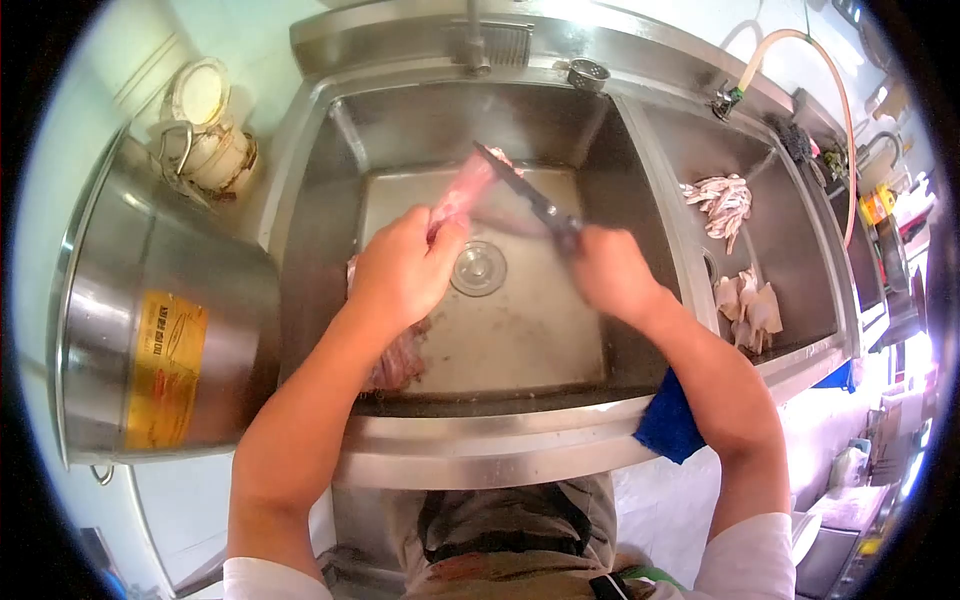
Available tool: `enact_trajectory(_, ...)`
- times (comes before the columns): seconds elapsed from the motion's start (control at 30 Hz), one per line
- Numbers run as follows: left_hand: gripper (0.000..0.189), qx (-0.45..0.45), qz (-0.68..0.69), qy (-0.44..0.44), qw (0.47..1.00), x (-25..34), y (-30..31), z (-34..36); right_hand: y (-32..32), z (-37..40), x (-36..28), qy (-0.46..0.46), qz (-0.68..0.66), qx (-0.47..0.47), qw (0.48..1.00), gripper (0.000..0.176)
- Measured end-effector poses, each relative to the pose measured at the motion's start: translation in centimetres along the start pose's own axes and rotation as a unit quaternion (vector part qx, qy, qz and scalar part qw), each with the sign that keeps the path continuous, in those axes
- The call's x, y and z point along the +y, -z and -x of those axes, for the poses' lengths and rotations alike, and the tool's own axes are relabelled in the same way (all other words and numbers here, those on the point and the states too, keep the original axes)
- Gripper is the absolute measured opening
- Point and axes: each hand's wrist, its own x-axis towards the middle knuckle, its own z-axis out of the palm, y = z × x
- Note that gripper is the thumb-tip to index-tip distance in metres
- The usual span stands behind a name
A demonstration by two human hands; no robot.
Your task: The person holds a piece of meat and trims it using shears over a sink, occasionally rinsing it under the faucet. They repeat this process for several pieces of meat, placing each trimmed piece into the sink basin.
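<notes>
My left hand (412, 262) is closed around a long piece of raw pink meat (463, 190) held up over the large sink basin (540, 360). In my right hand (612, 268) is the handle of a knife (530, 192). Its dark blade points up and left, and its tip overlaps the far end of the meat. Below and beside my left forearm, more raw meat (400, 362) lies against the basin's left side, partly hidden by the arm. The round drain (479, 268) shows between my hands.
The smaller right basin (800, 270) holds a pile of pale strips (722, 205) and some flat pale pieces (748, 308). A large steel pot (100, 330) stands to the left, a white bucket (222, 160) behind it. A blue cloth (670, 420) hangs over the front edge. A hose (848, 130) arches at back right.
</notes>
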Motion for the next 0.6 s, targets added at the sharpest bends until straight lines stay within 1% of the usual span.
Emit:
enact_trajectory(0.03,0.04,-0.002,0.018,0.01,1.0,0.0,0.1,-0.1,0.0,0.0,-0.4,-0.003,-0.037,-0.011,0.999,0.016)
enact_trajectory(0.07,0.039,-0.004,0.022,0.01,1.0,-0.1,0.1,-0.2,0.3,0.0,-0.7,-0.038,-0.081,-0.071,0.993,0.016)
enact_trajectory(0.17,0.035,-0.013,0.045,-0.005,0.999,-0.7,0.0,-0.4,-1.0,-0.1,0.1,-0.01,-0.017,-0.016,1.0,0.017)
enact_trajectory(0.23,0.034,-0.022,0.067,-0.025,0.997,-1.2,0.0,-0.3,-0.8,-0.2,-0.2,-0.012,0.033,0.025,0.999,0.019)
enact_trajectory(0.3,0.033,-0.052,0.089,-0.007,0.995,-0.8,0.2,-0.1,0.0,-0.2,-0.8,-0.018,0.081,0.066,0.994,0.023)
enact_trajectory(0.33,0.032,-0.069,0.1,0.0,0.993,-0.5,0.2,0.0,0.5,-0.2,-1.2,-0.037,0.072,0.033,0.996,0.024)
enact_trajectory(0.43,0.03,-0.056,0.062,-0.041,0.996,-0.5,-0.4,0.1,0.7,-0.1,-1.3,-0.033,0.101,0.018,0.994,0.022)
enact_trajectory(0.53,0.029,-0.036,0.088,-0.063,0.994,-1.6,-1.2,0.0,1.3,-0.7,-0.8,-0.067,0.148,-0.08,0.983,0.02)
enact_trajectory(0.6,0.029,-0.045,0.092,-0.036,0.994,-1.8,-1.2,0.0,2.2,-0.8,-0.9,-0.092,0.027,-0.077,0.992,0.022)
